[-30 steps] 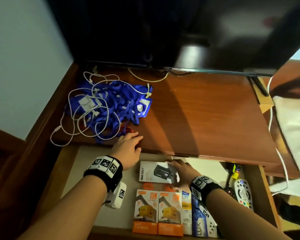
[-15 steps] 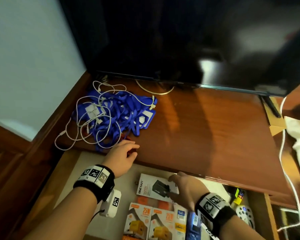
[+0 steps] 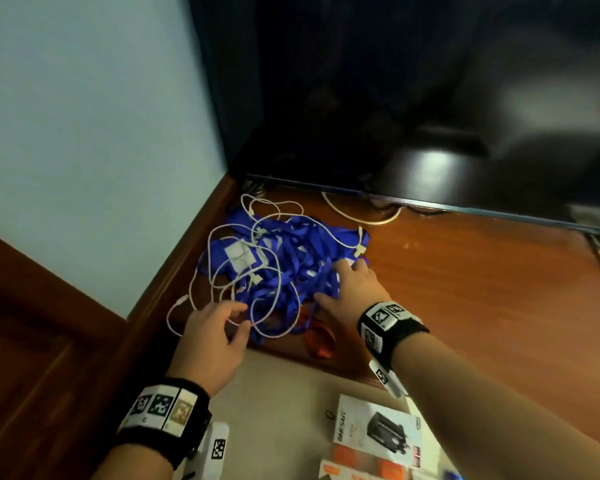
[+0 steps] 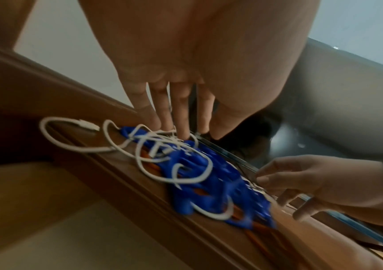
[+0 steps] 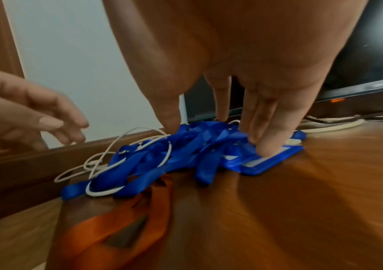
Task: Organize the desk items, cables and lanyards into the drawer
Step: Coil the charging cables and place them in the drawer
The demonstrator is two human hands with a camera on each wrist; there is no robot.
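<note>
Both hands blurred; right hand (image 5: 243,76) hides blue lanyards' (image 5: 186,146) badge.

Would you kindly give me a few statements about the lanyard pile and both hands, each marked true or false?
1. The blue lanyards lie on the desk top, tangled with a white cable. True.
2. The right hand rests on the boxes in the drawer. False: its fingers press the blue pile.
3. An orange lanyard lies at the desk's front edge. True.
4. The left hand holds a remote. False: it reaches, fingers loose, at the cable loops.
5. The lanyards are already in the drawer. False: they are on the desk.
</note>
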